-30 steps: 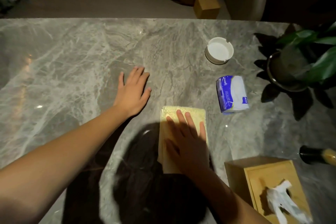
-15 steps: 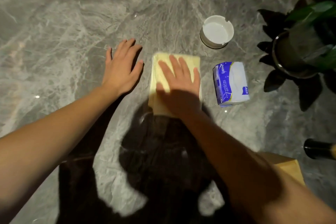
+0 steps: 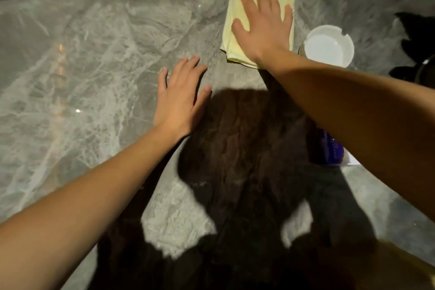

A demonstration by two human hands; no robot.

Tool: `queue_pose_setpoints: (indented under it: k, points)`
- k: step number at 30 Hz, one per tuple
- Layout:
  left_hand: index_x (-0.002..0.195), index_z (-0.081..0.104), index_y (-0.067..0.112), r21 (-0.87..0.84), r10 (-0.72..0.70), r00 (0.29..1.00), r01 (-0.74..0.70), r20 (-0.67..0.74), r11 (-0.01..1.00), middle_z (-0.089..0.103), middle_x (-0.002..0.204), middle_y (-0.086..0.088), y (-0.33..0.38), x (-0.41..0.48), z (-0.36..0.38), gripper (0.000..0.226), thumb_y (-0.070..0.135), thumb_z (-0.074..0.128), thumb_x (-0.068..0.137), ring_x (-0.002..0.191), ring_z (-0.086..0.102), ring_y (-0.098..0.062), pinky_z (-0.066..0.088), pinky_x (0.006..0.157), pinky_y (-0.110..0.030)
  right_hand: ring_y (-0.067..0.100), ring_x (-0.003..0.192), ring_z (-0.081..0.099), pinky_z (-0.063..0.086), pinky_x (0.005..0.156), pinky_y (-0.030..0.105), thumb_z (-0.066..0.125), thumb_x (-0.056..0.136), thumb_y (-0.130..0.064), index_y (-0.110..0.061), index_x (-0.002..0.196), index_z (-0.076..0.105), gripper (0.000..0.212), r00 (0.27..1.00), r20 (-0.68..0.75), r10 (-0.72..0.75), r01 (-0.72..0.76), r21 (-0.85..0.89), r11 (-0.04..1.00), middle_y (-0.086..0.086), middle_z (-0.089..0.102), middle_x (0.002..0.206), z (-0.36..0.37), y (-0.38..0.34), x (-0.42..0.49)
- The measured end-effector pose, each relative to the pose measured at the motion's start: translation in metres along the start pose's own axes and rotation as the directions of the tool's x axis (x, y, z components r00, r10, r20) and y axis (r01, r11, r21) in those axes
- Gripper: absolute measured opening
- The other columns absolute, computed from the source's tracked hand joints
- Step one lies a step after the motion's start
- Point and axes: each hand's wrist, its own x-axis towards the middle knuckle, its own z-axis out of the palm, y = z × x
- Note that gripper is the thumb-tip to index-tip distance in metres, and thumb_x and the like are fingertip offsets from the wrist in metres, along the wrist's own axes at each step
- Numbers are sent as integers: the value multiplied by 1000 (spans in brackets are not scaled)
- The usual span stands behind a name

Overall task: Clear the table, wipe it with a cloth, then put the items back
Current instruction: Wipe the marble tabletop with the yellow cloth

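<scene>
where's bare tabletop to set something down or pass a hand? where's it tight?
Free: the marble table left of the left hand, out to the far edge, and the shadowed strip between the forearms. Tight on the right: right hand pressing the cloth, ashtray close beside it, tissue pack under the forearm, plant leaves at the edge.

Glossy grey marble-look table, soft matt yellow cloth, smooth white ashtray.

Views: one, head-worn and wide-angle.
Position: over the near side of the counter.
Facing: forward and steeply down, with the counter's far edge near the top of the frame.
Nearness: close. The left arm enters at lower left, the right arm from the right.
</scene>
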Motion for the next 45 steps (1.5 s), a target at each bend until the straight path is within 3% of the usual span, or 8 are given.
queue_pose_setpoints:
  k: [8,15,19,22,30,37,41,45]
  points:
    - [137,41,20,-26,-5,1000,4,-17,1000,31,152,2,4,-4,-1,44,38,31,98,145,17,-15,4,117,-46,21,150,-3,-1,118,55,23,96,-52,-34,152,14,59,998,44,-38,41,-69,997,-2,2,163,0,0,-12]
    - [139,41,19,-77,0,1000,-2,-26,997,31,153,0,2,-6,-1,52,44,33,95,145,18,-17,3,118,-48,21,150,-2,-2,117,55,29,95,-50,-34,152,16,61,993,53,-104,107,-58,992,-2,4,163,5,-2,-89]
    - [143,34,17,-2,33,999,-33,12,999,24,156,-3,-1,-8,2,56,39,41,92,147,12,-20,1,118,-48,21,150,0,0,118,54,31,95,-50,-34,152,18,61,992,53,-118,122,-69,990,-2,7,163,10,-12,-139]
    - [142,36,16,-80,69,996,-65,48,995,25,156,-5,-5,-19,-3,54,33,45,92,147,13,-22,1,118,-45,21,150,0,0,118,54,27,92,-52,-35,152,18,63,987,76,-139,145,-81,986,-2,7,163,14,-26,-175]
    - [143,35,14,-139,232,966,-216,112,966,33,153,-6,-91,-92,-54,57,43,35,94,142,27,-22,19,117,-43,24,150,7,5,116,55,26,85,-55,-35,151,21,69,941,143,-306,318,-69,946,-2,14,162,35,-109,-238]
    - [142,37,23,-4,214,964,-216,157,976,29,155,-1,-200,-138,-112,62,52,21,90,145,20,-19,12,117,-47,26,150,6,5,116,58,36,88,-57,-35,152,16,71,811,280,-514,557,-96,825,-1,9,162,71,-243,-280]
    - [144,34,24,56,149,974,-160,171,985,25,156,-2,-260,-161,-137,60,49,24,91,146,15,-20,11,116,-47,26,148,15,4,115,57,52,84,-54,-31,147,34,69,735,222,-641,640,87,763,0,24,159,86,-325,-327]
    - [148,26,27,112,165,962,-192,216,975,13,160,1,-283,-179,-141,64,52,27,90,148,4,-15,3,117,-45,30,147,15,10,114,61,39,86,-64,-32,148,29,70,582,322,-747,797,-39,603,1,24,158,111,-407,-389]
